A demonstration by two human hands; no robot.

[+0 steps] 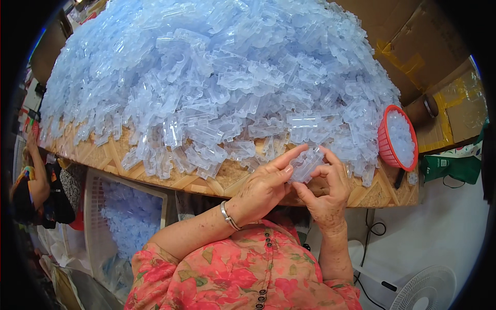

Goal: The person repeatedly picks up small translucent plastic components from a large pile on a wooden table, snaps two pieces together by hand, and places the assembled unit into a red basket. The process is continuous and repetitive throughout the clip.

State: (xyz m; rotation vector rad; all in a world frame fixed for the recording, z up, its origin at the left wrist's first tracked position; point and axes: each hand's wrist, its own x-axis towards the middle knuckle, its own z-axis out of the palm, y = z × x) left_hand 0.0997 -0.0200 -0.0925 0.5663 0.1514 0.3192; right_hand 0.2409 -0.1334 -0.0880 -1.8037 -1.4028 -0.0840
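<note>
Both my hands hold one small clear plastic part (306, 164) just above the table's front edge. My left hand (266, 186), with a silver bracelet on the wrist, presses its fingers on the part's left side. My right hand (325, 192) pinches the part from below and from the right. Right behind my hands rises a huge heap of the same pale blue clear plastic parts (217, 77), which covers most of the woven-pattern table (196, 182).
A red basket (385, 147) with small white pieces stands at the table's right end. A white crate (93, 206) with more clear parts sits under the table at left. Another person (31, 181) is at far left. A white fan (423, 289) stands on the floor at lower right; cardboard boxes (413, 46) lie behind.
</note>
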